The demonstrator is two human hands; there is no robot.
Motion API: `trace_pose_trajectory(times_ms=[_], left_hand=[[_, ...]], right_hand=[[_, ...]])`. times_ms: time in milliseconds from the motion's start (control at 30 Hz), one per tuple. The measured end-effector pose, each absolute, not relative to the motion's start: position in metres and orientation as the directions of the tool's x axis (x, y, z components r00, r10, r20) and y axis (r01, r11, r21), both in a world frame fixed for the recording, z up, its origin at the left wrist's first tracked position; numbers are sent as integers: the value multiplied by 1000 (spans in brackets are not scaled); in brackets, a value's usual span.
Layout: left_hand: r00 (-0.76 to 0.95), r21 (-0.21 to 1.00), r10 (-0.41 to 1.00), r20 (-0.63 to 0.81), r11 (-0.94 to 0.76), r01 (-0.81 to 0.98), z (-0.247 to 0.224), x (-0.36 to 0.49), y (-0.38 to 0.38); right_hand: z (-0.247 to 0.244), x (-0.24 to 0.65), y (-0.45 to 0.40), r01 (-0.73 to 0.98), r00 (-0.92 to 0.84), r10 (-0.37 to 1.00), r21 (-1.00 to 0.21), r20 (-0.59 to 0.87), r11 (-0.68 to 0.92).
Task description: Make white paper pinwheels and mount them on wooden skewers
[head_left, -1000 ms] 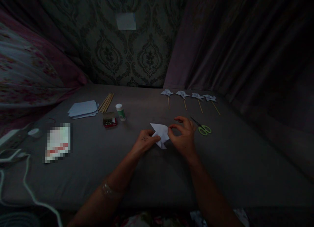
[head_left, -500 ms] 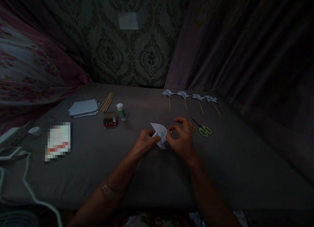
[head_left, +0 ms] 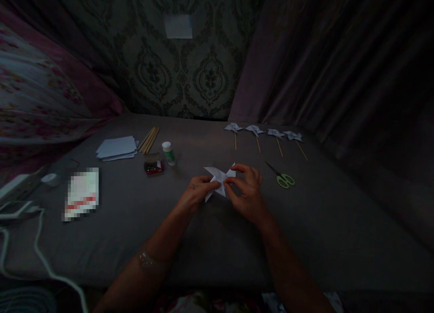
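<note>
A white paper pinwheel (head_left: pixel 220 176) with folded, pointed blades is held just above the grey cloth, between my two hands. My left hand (head_left: pixel 197 189) grips its left side, thumb on top near the middle. From the right, my right hand (head_left: pixel 247 191) has thumb and index finger closed at the pinwheel's centre, while another finger touches the upper right blade. Whether a pin sits between those fingertips is too small to tell. Green-handled scissors (head_left: pixel 284 180) lie to the right of my right hand.
Several finished pinwheels on sticks (head_left: pixel 255 131) lie at the back right. At the back left are a paper stack (head_left: pixel 117 148), wooden sticks (head_left: pixel 148 140), a small red box (head_left: pixel 153 166) of metal bits and a white-capped bottle (head_left: pixel 168 153). A white cable (head_left: pixel 44 259) runs along the left.
The pinwheel has turned and its blades show more spread out. My right hand's fingers have moved left onto its centre, and my left hand has shifted slightly left.
</note>
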State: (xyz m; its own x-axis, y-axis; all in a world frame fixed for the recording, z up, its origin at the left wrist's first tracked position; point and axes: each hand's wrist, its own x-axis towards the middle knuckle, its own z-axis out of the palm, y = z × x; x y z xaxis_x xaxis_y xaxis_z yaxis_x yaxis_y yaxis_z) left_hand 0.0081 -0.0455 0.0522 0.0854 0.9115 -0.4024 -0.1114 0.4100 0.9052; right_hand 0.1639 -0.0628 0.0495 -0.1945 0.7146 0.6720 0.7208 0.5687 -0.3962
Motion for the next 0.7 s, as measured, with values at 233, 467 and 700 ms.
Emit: trace_pose_trajectory(times_ms=[233,467,700], left_hand=[[97,913,925,-367,378,-153,50,7,-44],[120,912,927,-356,373,-170,48,6,-45],[114,902,918,-379,394,-176,48,7,-44]], right_hand=[[52,162,-66,766,-223,700,-322,678,556],[50,162,-65,786,-262,692,-267,673,558],[49,163,-64,783,-270,695,-268,667,561]])
